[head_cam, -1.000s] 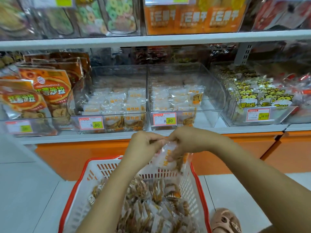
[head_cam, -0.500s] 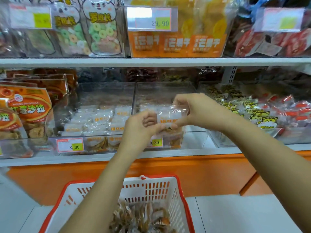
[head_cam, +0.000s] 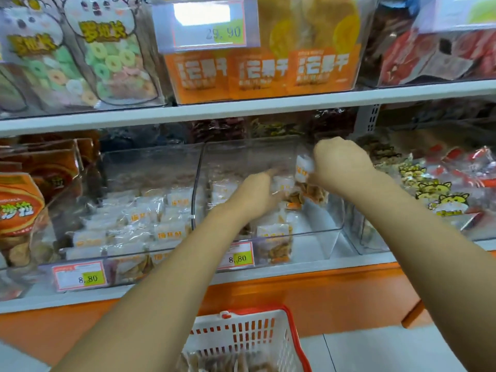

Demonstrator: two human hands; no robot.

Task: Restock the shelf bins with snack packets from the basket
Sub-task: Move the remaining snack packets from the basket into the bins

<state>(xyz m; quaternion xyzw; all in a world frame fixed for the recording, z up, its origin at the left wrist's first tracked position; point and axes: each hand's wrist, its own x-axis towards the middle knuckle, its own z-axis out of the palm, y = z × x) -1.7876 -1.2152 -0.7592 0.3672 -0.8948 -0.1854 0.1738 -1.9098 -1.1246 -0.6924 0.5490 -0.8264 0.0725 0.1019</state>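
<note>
Both my hands reach into the clear shelf bin [head_cam: 316,233] in the middle of the lower shelf. My right hand [head_cam: 341,162] is closed on a small white snack packet [head_cam: 303,169] held above the bin's back right part. My left hand [head_cam: 259,193] grips another white packet [head_cam: 281,185] just left of it, low over the packets lying in the bin. The red and white basket [head_cam: 249,336] stands on the floor below, with more snack packets [head_cam: 230,362] in it.
A second clear bin [head_cam: 128,224] of the same packets stands to the left, with orange bags [head_cam: 18,210] beyond it. Yellow cat-print packets [head_cam: 440,191] fill the bin on the right. The upper shelf [head_cam: 241,107] hangs close above the hands.
Both hands have gone from the basket up and forward into the middle bin with the packets. The view has tilted up, so less of the basket shows.
</note>
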